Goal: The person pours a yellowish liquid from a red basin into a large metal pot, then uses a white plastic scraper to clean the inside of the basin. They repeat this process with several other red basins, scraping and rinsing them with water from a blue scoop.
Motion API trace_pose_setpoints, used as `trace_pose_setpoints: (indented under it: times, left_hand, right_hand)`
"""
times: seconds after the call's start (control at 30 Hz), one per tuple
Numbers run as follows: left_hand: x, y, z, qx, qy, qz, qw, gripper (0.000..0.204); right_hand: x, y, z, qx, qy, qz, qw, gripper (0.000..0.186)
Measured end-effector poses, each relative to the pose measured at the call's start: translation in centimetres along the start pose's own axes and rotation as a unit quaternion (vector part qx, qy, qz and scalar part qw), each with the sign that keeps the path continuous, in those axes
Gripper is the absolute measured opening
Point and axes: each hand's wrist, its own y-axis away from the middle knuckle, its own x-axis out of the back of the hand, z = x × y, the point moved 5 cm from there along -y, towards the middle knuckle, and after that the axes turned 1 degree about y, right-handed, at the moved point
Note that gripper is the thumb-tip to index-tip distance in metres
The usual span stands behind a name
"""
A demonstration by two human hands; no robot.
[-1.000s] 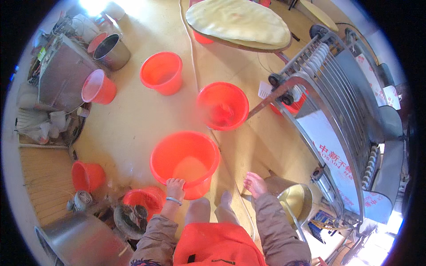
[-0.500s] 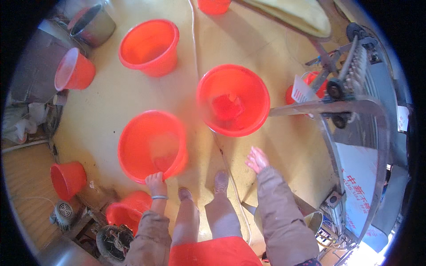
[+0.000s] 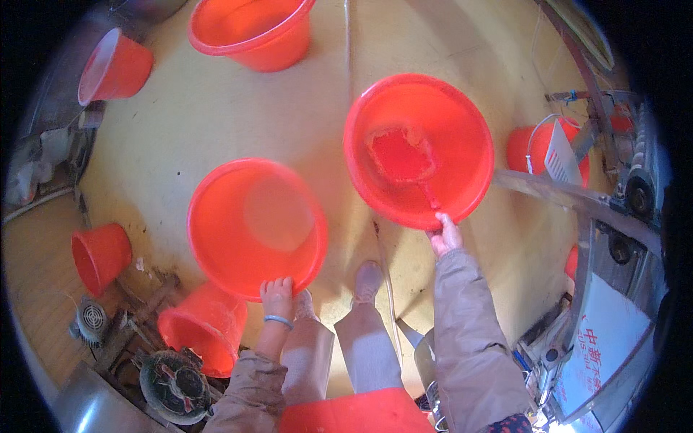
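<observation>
My left hand (image 3: pixel 277 297) is closed over the near rim of a large red plastic tub (image 3: pixel 216 249), fingers curled inside its edge. A thin band circles that wrist. Inside this tub a pale, dusty patch shows on the bottom. To its right, a second red tub (image 3: pixel 462 137) tilts toward me, its near rim held in my right hand (image 3: pixel 446 234), with the thumb on the inside. Pale residue rings the floor of this second tub and leaves a darker red patch bare. The fingers of my right hand are partly hidden under the rim.
Another red tub (image 3: pixel 278 54) stands farther ahead. Smaller red buckets (image 3: pixel 121 72) sit along the left, and one lies tipped (image 3: pixel 206 328) beside a motor (image 3: pixel 92 321). On the right are a metal machine frame (image 3: pixel 556 193) and a red bucket (image 3: pixel 523 150). A cable (image 3: pixel 390 289) crosses the yellowish floor.
My right hand has reached forward and taken hold of the right tub's rim; that tub now appears nearer and more tilted. My left hand keeps its hold on the left tub. The view has shifted forward.
</observation>
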Motion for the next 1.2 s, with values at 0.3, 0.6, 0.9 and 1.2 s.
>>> trace_pose_setpoints:
  times: [0.3, 0.6, 0.9, 1.2]
  left_hand:
    - [5.3, -0.8, 13.2, -0.188, 0.214, 0.045, 0.958, 0.033]
    - [-3.0, -4.8, 19.7, 0.011, 0.340, 0.058, 0.939, 0.061]
    - [-5.6, -5.1, 19.8, 0.031, 0.430, 0.039, 0.901, 0.055]
    - [-4.5, -5.4, 20.0, 0.068, 0.441, -0.006, 0.895, 0.053]
  right_hand:
    - [12.8, 6.9, 0.3, 0.007, 0.091, 0.068, 0.993, 0.037]
    - [13.1, 11.8, -4.7, 0.279, 0.695, 0.131, 0.650, 0.041]
    - [9.8, -1.9, 1.4, -0.039, 0.900, 0.004, 0.434, 0.038]
    - [3.9, 11.2, -10.1, 0.185, 0.884, 0.010, 0.430, 0.028]
